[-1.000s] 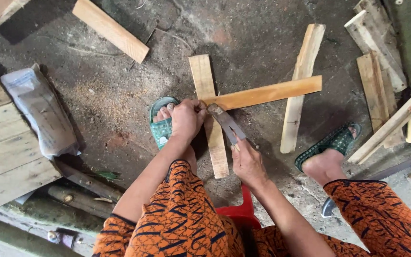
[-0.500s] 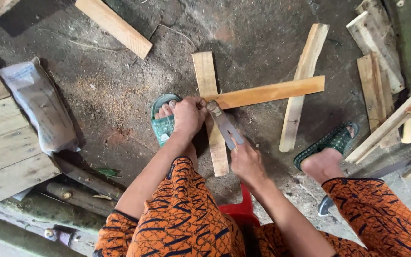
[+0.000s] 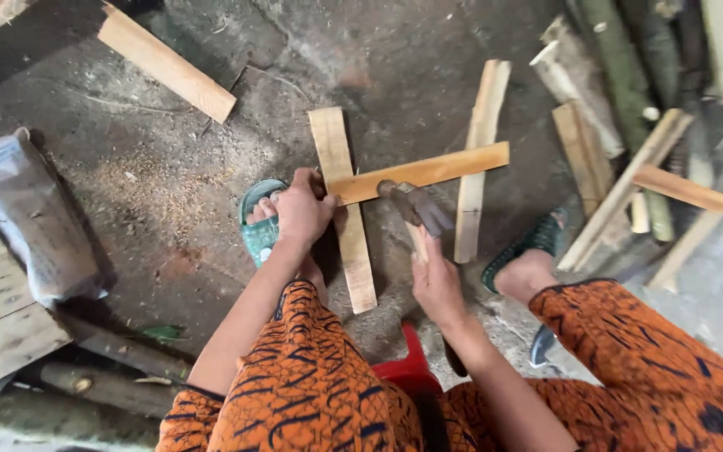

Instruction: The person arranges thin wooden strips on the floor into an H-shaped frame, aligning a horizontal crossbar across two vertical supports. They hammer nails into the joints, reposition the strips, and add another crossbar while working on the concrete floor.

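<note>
My hammer [image 3: 416, 206] has swung down onto the orange slat [image 3: 428, 172]; right hand [image 3: 437, 280] grips its handle, left hand [image 3: 301, 209] pins the crossing at nine o'clock.

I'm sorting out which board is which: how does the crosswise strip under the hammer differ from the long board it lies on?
The crosswise strip is a warmer orange-brown; the long board is paler. The strip runs sideways and lies on top; the board runs away from the person and lies beneath, on the ground. The strip looks narrower than the board. The left hand rests where the two cross, while the hammer in the right hand hangs over the strip only. Both are flat, rough-sawn wood.
</note>
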